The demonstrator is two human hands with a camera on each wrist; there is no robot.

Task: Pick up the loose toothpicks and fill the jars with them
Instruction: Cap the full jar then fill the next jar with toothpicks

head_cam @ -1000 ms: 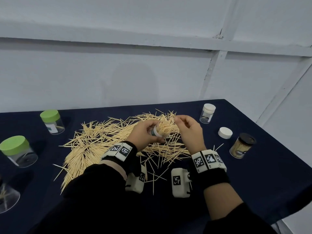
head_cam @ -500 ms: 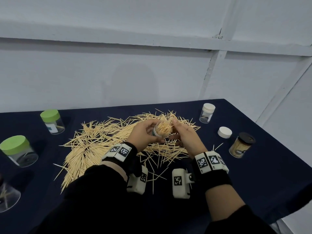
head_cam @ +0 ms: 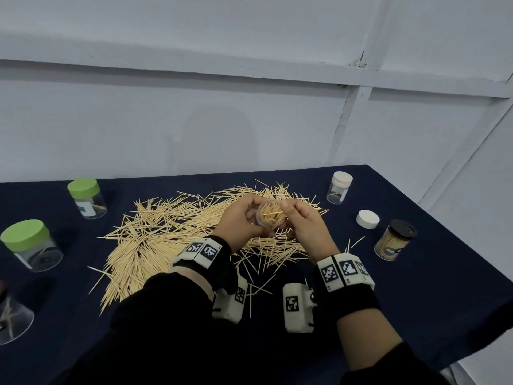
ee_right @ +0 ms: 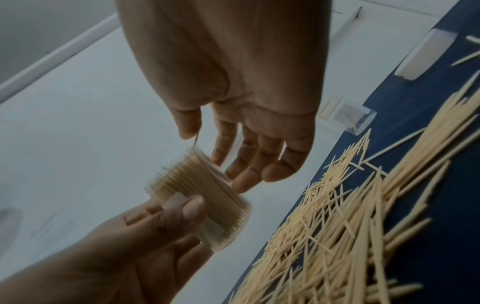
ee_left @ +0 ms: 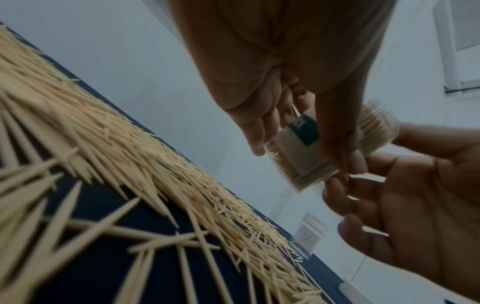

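My left hand (head_cam: 244, 218) grips a small clear jar (head_cam: 270, 216) packed with toothpicks, tilted above the pile with its open mouth facing me. The jar (ee_left: 298, 164) shows a dark label in the left wrist view. My right hand (head_cam: 302, 226) is at the jar's mouth, its thumb and forefinger pinching a single toothpick (ee_right: 196, 140) whose other end reaches into the jar (ee_right: 200, 197); its other fingers hang loose beside the jar. Loose toothpicks (head_cam: 166, 226) lie in a wide heap on the dark blue table (head_cam: 416, 287) under and left of both hands.
Two green-lidded jars (head_cam: 86, 198) (head_cam: 29, 245) and a clear jar (head_cam: 11, 318) stand at the left. On the right stand a white-lidded jar (head_cam: 339, 187), a loose white lid (head_cam: 367, 218) and a black-lidded jar (head_cam: 395, 240) full of toothpicks. The table's right edge is close behind them.
My right hand dipped under the jar and has come back to its mouth with a toothpick. The left hand has turned the jar's mouth more towards me.
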